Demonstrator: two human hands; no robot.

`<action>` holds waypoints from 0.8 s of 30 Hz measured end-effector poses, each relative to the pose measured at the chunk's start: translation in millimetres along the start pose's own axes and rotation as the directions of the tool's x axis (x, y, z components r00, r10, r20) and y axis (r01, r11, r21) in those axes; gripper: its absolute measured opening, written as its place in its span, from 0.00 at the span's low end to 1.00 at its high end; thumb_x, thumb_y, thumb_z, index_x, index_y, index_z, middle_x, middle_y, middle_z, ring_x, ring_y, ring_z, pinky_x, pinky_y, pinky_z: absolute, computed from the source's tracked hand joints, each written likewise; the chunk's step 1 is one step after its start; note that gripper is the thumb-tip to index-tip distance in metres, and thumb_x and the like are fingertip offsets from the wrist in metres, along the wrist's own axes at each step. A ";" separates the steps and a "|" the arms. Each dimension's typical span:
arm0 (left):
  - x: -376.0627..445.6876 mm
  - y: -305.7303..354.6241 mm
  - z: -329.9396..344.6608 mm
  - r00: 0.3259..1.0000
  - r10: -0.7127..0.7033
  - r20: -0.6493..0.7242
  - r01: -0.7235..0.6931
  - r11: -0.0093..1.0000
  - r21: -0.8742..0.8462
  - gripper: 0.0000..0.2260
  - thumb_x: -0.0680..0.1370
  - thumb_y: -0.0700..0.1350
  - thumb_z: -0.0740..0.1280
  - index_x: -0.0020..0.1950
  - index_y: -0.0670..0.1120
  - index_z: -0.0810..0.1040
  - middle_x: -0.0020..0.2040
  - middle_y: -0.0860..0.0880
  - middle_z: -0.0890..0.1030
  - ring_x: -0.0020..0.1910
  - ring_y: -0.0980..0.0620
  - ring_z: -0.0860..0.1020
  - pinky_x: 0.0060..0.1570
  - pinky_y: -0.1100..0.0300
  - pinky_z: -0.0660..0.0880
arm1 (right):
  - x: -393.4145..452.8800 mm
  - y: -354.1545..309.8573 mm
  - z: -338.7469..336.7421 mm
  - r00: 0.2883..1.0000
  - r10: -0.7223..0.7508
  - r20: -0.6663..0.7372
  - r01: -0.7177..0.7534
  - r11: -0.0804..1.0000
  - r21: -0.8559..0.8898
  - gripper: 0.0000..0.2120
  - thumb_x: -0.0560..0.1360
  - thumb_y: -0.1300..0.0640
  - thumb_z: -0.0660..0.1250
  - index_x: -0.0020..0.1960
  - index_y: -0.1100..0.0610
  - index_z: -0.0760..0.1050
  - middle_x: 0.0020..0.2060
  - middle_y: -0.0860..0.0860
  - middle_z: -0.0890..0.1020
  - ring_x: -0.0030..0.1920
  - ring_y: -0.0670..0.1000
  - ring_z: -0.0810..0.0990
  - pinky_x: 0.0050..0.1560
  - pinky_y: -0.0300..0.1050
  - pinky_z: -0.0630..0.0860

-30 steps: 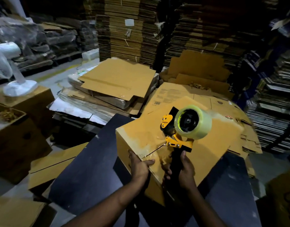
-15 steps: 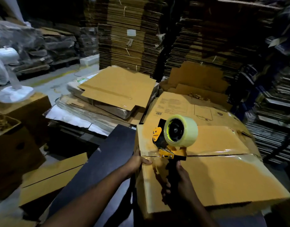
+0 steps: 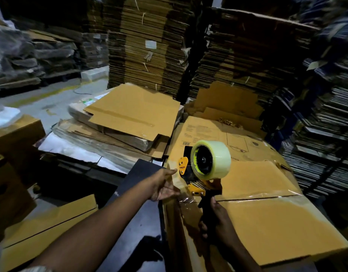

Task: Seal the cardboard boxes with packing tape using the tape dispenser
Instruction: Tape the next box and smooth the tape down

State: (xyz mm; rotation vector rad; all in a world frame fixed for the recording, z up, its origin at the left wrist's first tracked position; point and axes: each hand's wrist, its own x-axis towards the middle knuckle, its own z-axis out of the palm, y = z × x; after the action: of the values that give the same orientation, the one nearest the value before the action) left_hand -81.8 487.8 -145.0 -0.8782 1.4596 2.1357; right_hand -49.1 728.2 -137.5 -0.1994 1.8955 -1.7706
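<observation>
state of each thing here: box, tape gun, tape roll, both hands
box: flaps closed, seam untaped along the top
tape gun: upright at the seam's left end, tape stuck over the box edge
tape roll: mounted, nearly full
left hand: open, fingers straight at the box edge
right hand: grips the gun's handle

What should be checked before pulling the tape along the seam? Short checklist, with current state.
1. Right hand grips the tape dispenser handle: ok.
2. Dispenser mouth at the near end of the box seam: ok.
3. Tape end stuck down over the box edge: cannot tell, film looks crumpled.
4. Left hand steadying the box corner: ok, open against it.
5. Flaps meet flat along the seam: not ok, gap visible.
</observation>
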 end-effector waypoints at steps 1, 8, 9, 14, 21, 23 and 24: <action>3.6 4.8 -2.0 0.998 -0.044 0.049 0.043 0.999 0.008 0.25 0.79 0.57 0.66 0.51 0.32 0.75 0.37 0.38 0.84 0.25 0.51 0.81 0.23 0.64 0.77 | -0.4 -1.7 1.3 1.000 0.012 -0.004 -0.012 1.000 -0.001 0.25 0.78 0.37 0.54 0.51 0.59 0.71 0.26 0.55 0.69 0.25 0.51 0.67 0.29 0.40 0.63; 15.3 21.6 10.5 0.990 -0.056 0.128 0.040 0.991 0.124 0.07 0.81 0.35 0.63 0.47 0.33 0.78 0.34 0.41 0.83 0.29 0.52 0.83 0.30 0.64 0.79 | -9.5 -7.5 4.7 0.999 0.022 -0.035 -0.023 1.000 -0.022 0.27 0.77 0.34 0.54 0.52 0.59 0.71 0.26 0.56 0.68 0.25 0.50 0.64 0.28 0.38 0.62; 16.4 23.8 11.5 0.994 -0.043 0.103 0.028 0.989 0.145 0.08 0.82 0.34 0.61 0.45 0.32 0.77 0.32 0.41 0.83 0.27 0.52 0.82 0.28 0.64 0.79 | -10.8 -6.6 4.7 0.998 0.043 -0.042 -0.044 0.999 -0.019 0.28 0.77 0.33 0.55 0.52 0.59 0.71 0.26 0.56 0.68 0.25 0.50 0.64 0.28 0.38 0.62; 24.0 31.0 18.8 0.999 0.044 0.013 -0.046 0.923 0.383 0.15 0.80 0.33 0.58 0.34 0.39 0.74 0.21 0.47 0.75 0.21 0.56 0.74 0.26 0.65 0.77 | -16.9 5.1 6.5 0.986 0.147 -0.078 -0.149 0.989 -0.016 0.31 0.77 0.32 0.59 0.53 0.62 0.72 0.24 0.55 0.69 0.23 0.51 0.66 0.26 0.38 0.63; 42.8 46.0 16.7 0.954 0.300 -0.006 -0.236 0.763 0.602 0.05 0.79 0.36 0.66 0.44 0.38 0.78 0.37 0.38 0.80 0.30 0.45 0.81 0.29 0.53 0.81 | -25.9 9.7 14.2 0.945 0.302 -0.128 -0.299 0.953 0.044 0.26 0.79 0.41 0.57 0.58 0.65 0.72 0.22 0.55 0.71 0.19 0.51 0.67 0.22 0.36 0.65; 44.8 52.5 13.2 0.930 0.365 -0.040 -0.258 0.726 0.637 0.05 0.79 0.36 0.66 0.46 0.36 0.79 0.37 0.38 0.80 0.29 0.45 0.81 0.25 0.58 0.77 | -27.6 11.6 15.7 0.953 0.277 -0.127 -0.277 0.961 0.019 0.26 0.77 0.40 0.58 0.57 0.64 0.72 0.22 0.52 0.75 0.19 0.50 0.69 0.22 0.36 0.65; 42.5 57.4 12.7 0.913 0.405 -0.045 -0.276 0.697 0.662 0.06 0.80 0.36 0.66 0.45 0.35 0.79 0.36 0.38 0.80 0.31 0.44 0.82 0.27 0.59 0.77 | -28.6 11.3 17.8 0.956 0.262 -0.130 -0.264 0.964 -0.005 0.28 0.75 0.39 0.59 0.57 0.64 0.73 0.22 0.50 0.76 0.19 0.49 0.70 0.23 0.36 0.65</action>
State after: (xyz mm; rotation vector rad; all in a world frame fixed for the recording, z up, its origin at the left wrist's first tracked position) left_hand -152.6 477.6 -132.7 -0.5717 2.4166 1.5662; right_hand -13.7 727.0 -140.4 0.1573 1.9295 -1.6153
